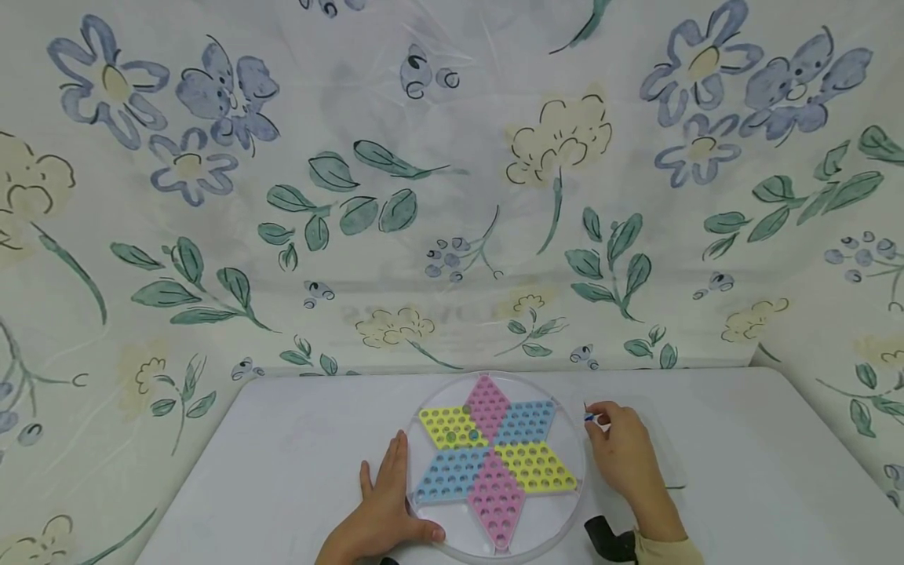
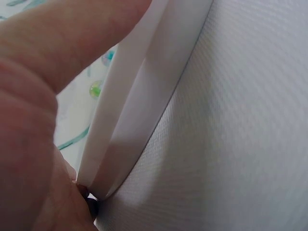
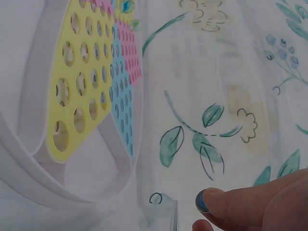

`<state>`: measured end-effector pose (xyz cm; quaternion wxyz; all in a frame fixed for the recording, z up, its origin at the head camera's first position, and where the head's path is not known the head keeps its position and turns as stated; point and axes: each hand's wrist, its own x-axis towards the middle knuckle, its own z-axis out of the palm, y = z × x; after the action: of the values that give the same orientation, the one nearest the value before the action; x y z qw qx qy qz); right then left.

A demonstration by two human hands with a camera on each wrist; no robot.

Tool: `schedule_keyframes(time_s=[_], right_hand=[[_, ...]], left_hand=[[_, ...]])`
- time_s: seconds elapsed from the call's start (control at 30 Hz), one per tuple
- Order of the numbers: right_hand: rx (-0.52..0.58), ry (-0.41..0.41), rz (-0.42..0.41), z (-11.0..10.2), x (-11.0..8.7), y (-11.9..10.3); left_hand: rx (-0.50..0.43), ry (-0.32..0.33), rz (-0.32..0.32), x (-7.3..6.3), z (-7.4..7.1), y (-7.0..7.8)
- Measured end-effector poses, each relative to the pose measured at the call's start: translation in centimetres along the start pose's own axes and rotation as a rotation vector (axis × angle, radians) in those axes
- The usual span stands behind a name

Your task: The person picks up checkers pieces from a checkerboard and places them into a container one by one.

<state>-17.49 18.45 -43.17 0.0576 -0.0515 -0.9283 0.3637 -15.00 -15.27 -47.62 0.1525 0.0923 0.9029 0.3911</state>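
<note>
Right hand (image 1: pixel 625 447) pinches 1 blue-marked marble (image 3: pixel 200 202) between thumb and finger, just beyond the right side of 1 round board (image 1: pixel 544 522). Left hand (image 1: pixel 381 502) lies wide, fingers straight against the board's left rim, thumb at its near edge. Between the 2 hands, the board bears 1 six-pointed star of 6 holed sections: 2 pink, 2 yellow, 2 blue. At least 2 loose marbles (image 1: pixel 474 435) sit on the far yellow section, nearer the left hand's side. Under both hands spreads 1 white table (image 1: pixel 282 463); beyond them hangs floral cloth (image 1: pixel 480 314).
</note>
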Motion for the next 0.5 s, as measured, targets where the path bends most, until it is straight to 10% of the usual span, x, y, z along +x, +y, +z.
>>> schedule_keyframes(time_s=[0.5], right_hand=[[-0.040, 0.013, -0.005, 0.0, 0.5, 1.3]], left_hand=[[-0.002, -0.004, -0.011, 0.0, 0.0, 0.0]])
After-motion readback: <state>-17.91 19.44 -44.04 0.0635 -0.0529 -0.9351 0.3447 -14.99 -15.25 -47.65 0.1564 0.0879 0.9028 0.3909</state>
